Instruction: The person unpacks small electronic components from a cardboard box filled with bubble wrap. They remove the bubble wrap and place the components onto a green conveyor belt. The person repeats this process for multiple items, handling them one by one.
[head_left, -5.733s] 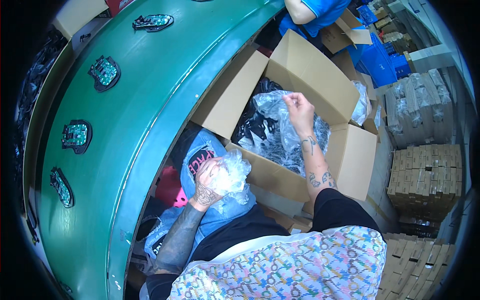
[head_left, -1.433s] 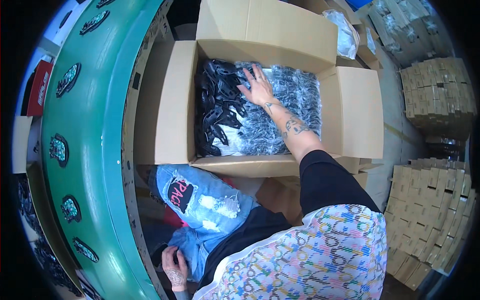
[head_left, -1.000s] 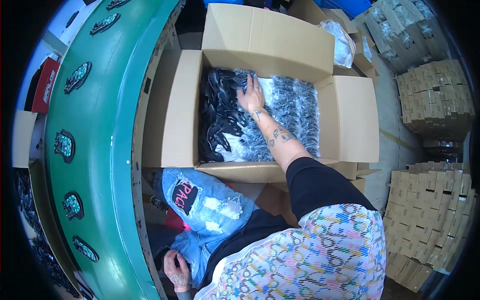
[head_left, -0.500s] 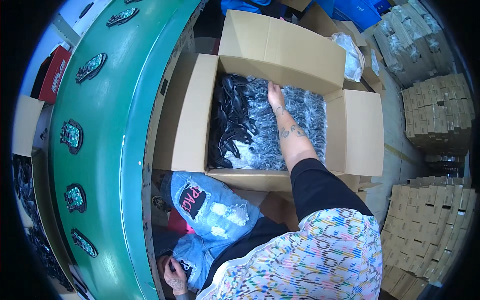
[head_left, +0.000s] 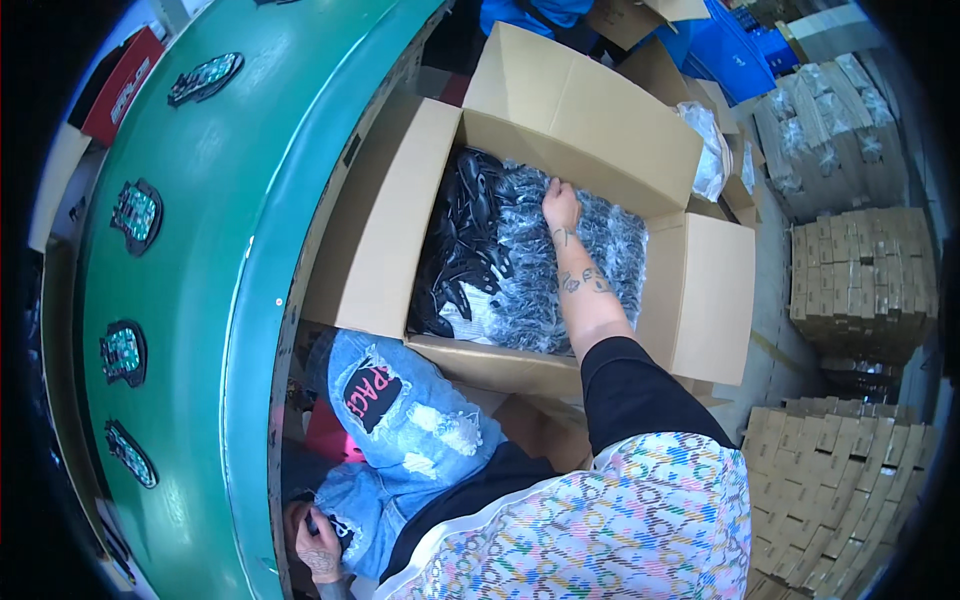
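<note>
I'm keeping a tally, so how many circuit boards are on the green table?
4 plainly, in a row along the green table: the farthest board, second board, third board and nearest board. A dark sliver at the top edge may be another; more could be hidden.

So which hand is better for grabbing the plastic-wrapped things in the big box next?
Probably the right hand: it's inside the cardboard box, at the plastic-wrapped things. The left hand is outside, low beside the jeans.
</note>
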